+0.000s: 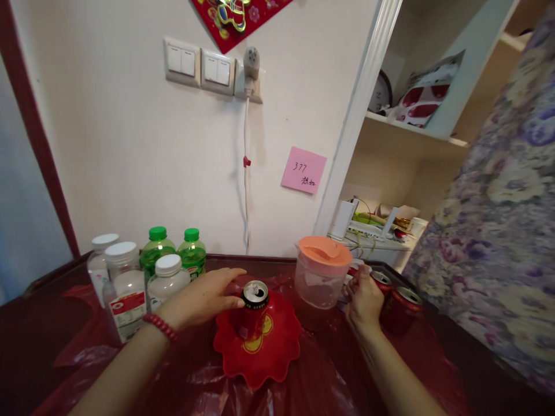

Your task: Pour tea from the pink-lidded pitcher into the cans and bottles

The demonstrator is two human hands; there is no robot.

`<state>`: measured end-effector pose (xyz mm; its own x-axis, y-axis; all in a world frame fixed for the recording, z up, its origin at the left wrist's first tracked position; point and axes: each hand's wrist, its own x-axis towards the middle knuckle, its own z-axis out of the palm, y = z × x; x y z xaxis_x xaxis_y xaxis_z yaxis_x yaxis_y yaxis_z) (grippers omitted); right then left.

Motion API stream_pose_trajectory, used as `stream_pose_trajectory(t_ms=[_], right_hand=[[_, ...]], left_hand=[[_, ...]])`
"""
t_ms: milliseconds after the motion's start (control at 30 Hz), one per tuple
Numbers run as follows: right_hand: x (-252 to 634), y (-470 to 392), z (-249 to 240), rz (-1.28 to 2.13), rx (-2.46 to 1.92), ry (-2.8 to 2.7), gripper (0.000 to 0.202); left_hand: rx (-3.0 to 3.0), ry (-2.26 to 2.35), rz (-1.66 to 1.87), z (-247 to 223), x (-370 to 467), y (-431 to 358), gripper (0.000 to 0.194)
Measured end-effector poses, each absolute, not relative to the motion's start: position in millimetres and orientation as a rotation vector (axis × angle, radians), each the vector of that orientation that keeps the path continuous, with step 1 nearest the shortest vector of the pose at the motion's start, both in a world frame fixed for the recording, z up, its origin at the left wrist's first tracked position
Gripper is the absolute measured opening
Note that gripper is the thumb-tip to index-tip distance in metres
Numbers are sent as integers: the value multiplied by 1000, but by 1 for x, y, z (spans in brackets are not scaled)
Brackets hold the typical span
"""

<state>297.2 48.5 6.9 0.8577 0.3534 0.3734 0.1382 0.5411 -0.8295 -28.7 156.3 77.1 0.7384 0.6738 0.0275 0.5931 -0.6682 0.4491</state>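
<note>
Tabletop (26, 335), dark, with a raised rim; partly covered by a plastic sheet (321, 370), thin, red, creased and glossy. Plate (277, 346): red, smooth, scalloped, with yellow ornament, set mid-table. Pitcher (316, 283): translucent, rounded, under an orange lid (325, 251), standing right of the plate toward the far edge.

Far left corner, grouped: two green-capped bottles (191, 254), green labels; three clear white-capped jars (125, 289), one with a red-and-white label. Left forearm, wearing a red bead bracelet (160, 326), crosses before part of this group. Far right corner: two red cans (401, 309), beside the right wrist. Wall (130, 144) behind: pink note (304, 170), marked 377; switches (217, 70); plugged white cable (246, 202).

Opened can (252, 312): metal, cylindrical, red body, black band below a silver top, upright on the plate. Left hand (212, 294): open, thumb at the can's upper side, fingers extended behind it. Right hand (364, 297): fingers curled beside the pitcher; whether they clasp its handle cannot be told.
</note>
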Motion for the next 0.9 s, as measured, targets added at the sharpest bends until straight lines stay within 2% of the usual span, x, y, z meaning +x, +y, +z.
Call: stream_pose_trajectory(t_ms=[900], right_hand=[[308, 43, -13, 131, -1070, -433, 69]], left_hand=[[2569, 935, 357, 70, -30, 164, 69]])
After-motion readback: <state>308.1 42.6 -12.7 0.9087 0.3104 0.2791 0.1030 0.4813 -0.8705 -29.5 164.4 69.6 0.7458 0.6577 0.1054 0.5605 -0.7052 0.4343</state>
